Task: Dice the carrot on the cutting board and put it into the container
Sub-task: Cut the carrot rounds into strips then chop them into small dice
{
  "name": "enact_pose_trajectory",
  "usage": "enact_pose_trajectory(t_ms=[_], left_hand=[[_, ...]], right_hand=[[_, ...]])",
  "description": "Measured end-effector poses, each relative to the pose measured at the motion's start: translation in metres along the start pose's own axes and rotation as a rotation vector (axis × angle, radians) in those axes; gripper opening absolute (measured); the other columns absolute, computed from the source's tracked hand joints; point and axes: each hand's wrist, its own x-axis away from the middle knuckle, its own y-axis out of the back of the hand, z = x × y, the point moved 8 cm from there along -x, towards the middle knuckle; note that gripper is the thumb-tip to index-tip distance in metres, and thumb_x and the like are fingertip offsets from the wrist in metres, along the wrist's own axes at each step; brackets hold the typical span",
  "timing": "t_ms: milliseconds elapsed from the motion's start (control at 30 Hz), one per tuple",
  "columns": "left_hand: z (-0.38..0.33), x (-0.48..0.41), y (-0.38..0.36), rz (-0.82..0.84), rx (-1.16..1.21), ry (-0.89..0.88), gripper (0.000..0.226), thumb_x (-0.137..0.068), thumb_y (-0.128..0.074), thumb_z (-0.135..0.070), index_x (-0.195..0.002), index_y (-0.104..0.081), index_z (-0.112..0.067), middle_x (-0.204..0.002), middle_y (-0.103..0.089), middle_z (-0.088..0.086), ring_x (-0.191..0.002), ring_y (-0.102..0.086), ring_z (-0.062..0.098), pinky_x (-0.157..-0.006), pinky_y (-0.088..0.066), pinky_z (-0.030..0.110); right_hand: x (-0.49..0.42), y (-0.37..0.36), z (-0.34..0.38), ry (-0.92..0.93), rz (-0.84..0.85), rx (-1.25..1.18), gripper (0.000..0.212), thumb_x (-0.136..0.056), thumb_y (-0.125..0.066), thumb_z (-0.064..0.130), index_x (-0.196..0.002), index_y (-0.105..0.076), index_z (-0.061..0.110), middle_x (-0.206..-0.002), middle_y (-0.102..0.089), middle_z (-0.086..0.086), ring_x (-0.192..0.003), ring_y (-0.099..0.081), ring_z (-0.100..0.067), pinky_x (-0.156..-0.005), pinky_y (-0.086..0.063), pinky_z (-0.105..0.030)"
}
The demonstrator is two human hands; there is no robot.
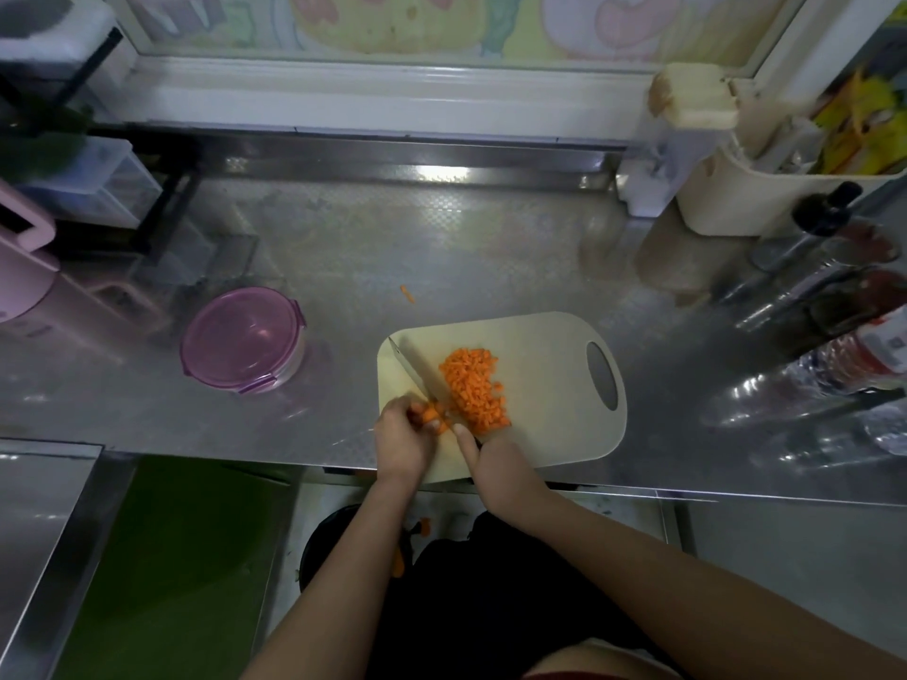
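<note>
Dicing looks nearly done. The left hand [402, 434] pinches the last carrot stub [431, 413] on the board [549, 434]; the right hand [493, 461] grips the knife [417, 368] beside the diced pile [473, 385]. Next: finish cutting, then open the seemingly lidded container [243, 341].

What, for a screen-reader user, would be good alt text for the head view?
A person dices carrot on a beige cutting board: the right hand grips a knife while the left hand holds a carrot piece beside a heap of orange dice. A purple lidded container sits on the steel counter to the left.
</note>
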Motion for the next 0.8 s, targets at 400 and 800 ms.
enact_pose_trajectory(t_ms=[400, 800], left_hand=[[-0.006, 0.008, 0.002, -0.067, 0.007, 0.005, 0.015, -0.078, -0.063, 0.001, -0.082, -0.058, -0.012, -0.094, -0.064, 0.012, -0.083, -0.056, 0.020, -0.071, -0.039, 0.023], [-0.008, 0.005, 0.001, -0.048, -0.036, -0.025, 0.009, -0.078, -0.063, -0.001, -0.083, -0.059, -0.007, -0.088, -0.062, 0.011, -0.080, -0.053, 0.021, -0.069, -0.036, 0.022]], right_hand=[[0.007, 0.007, 0.005, 0.056, 0.050, -0.037, 0.054, -0.099, -0.035, 0.043, -0.126, -0.051, -0.001, -0.120, -0.060, -0.015, -0.087, -0.049, -0.014, -0.061, -0.031, -0.009], [-0.001, -0.006, -0.005, -0.085, 0.028, -0.017, 0.029, -0.103, -0.030, 0.026, -0.119, -0.049, 0.013, -0.085, -0.052, -0.016, -0.077, -0.055, -0.028, -0.065, -0.041, -0.035]])
